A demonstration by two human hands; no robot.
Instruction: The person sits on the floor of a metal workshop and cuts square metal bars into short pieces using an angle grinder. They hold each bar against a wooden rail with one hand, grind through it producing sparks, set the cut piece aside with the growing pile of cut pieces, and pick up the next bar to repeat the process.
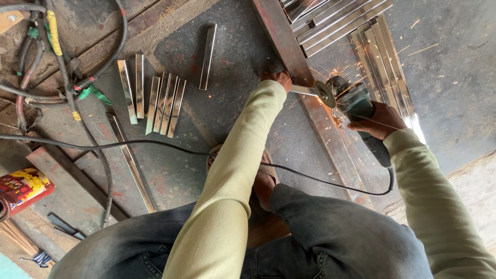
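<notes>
Steel strip (302, 90) is lying across the rusty beam (320, 124), just beyond the left hand (276, 78), which is pressing down on its near end w/ fingers curled together over it. Right hand (376, 120) is wrapping tight around the body of the angle grinder (356, 106), and the disc (325, 93) is biting into the strip just right of the left fingers, throwing sparks out past the right hand toward the stack of bright tubes (382, 57).

Risks, as I judge them: left fingertips are sitting v. close to the spinning disc (bare hand, no glove), so a kick or a slip of the strip could be pulling them in. The strip is being held by hand pressure only, no clamp, so it may be chattering or twisting. The grinder's cable (310, 178) is trailing under the left arm near the foot (263, 178), so a snag could be jerking the tool. Sparks are also landing by the right sleeve (434, 186).
</notes>
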